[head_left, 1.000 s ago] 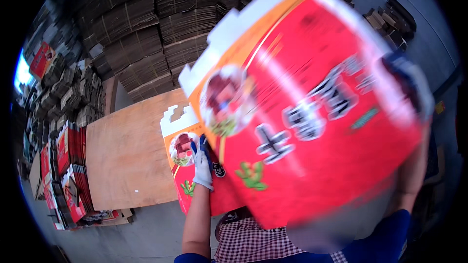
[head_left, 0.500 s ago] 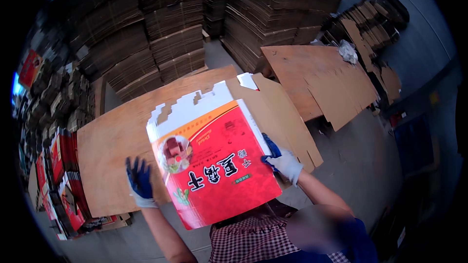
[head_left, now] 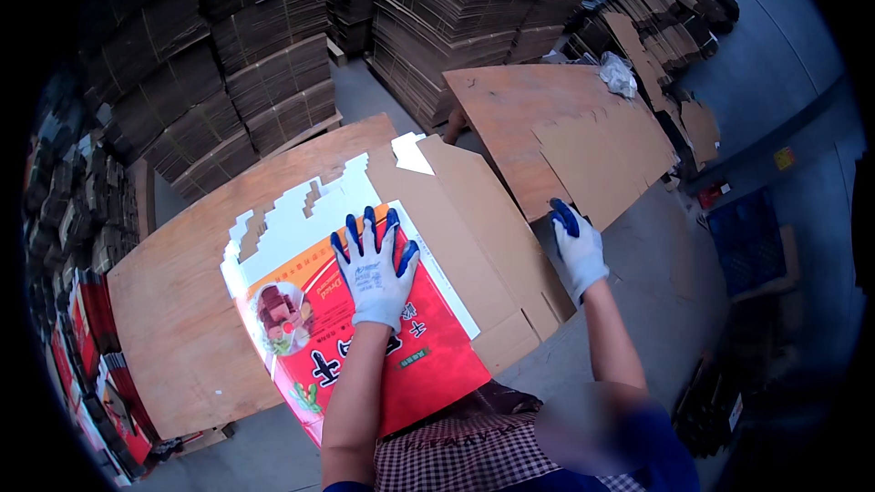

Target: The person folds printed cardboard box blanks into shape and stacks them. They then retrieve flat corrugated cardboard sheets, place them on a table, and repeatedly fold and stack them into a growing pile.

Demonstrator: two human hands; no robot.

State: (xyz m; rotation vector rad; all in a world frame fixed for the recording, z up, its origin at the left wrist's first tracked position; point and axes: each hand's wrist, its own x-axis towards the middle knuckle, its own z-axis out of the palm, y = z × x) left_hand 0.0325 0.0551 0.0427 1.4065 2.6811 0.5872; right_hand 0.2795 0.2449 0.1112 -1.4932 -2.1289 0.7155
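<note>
My left hand (head_left: 373, 266), in a white glove with blue fingertips, lies on the red and orange printed carton sheets (head_left: 447, 374) with its fingers spread. These flat sheets show a food picture and have white notched flaps at their far end. My right hand (head_left: 581, 251), gloved the same way, is off to the right of the sheets, holding nothing that I can see. Its fingers are partly bent, near the corner of the second table. Plain brown cardboard (head_left: 474, 219) lies beside the printed sheets, between my two hands.
The wooden table (head_left: 182, 310) carries the sheets. A second wooden table (head_left: 510, 100) at the right bears brown cardboard (head_left: 611, 155) and crumpled plastic (head_left: 618, 75). Tall bundled cardboard stacks (head_left: 283, 82) stand behind. Red printed cartons (head_left: 123, 401) are piled at left; a blue crate (head_left: 746, 241) sits right.
My left hand has moved from beside the printed sheets onto their top. My right hand has let go of their right edge and moved away to the right. The view has shifted somewhat.
</note>
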